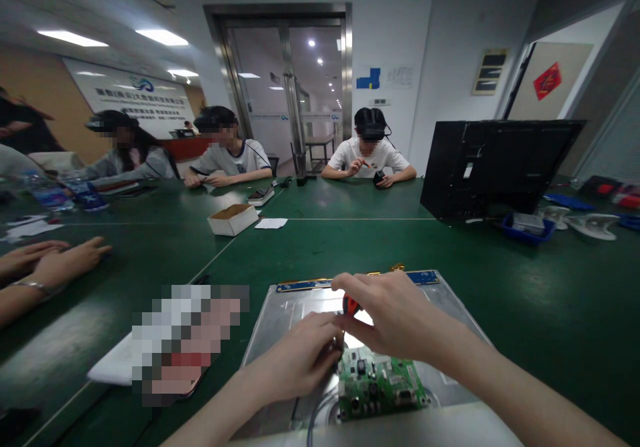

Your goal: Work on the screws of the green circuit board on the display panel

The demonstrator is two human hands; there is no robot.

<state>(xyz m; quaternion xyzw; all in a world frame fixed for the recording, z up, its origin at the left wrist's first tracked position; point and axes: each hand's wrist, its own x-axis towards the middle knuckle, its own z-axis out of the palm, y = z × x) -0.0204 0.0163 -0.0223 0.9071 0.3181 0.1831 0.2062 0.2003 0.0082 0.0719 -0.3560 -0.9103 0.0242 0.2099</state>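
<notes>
A silver metal panel (265, 330) lies in front of me, with a blue circuit strip (300, 286) along its far edge and a green circuit board (377, 383) on its near part. My right hand (395, 310) is closed around a red and black screwdriver handle (351, 305) above the board's far left corner. Just left of it, my left hand (305, 353) has its fingers pinched together near the tool's lower end; what they hold is hidden. A grey cable (313, 420) curves beside the board's left edge.
Pixelated items (185, 340) lie left of the panel. Another person's hands (65, 263) rest at the far left. Farther off are an open box (233, 220), a large black screen (495, 167) and a blue tray (529, 228). Several people sit across the green table (385, 240).
</notes>
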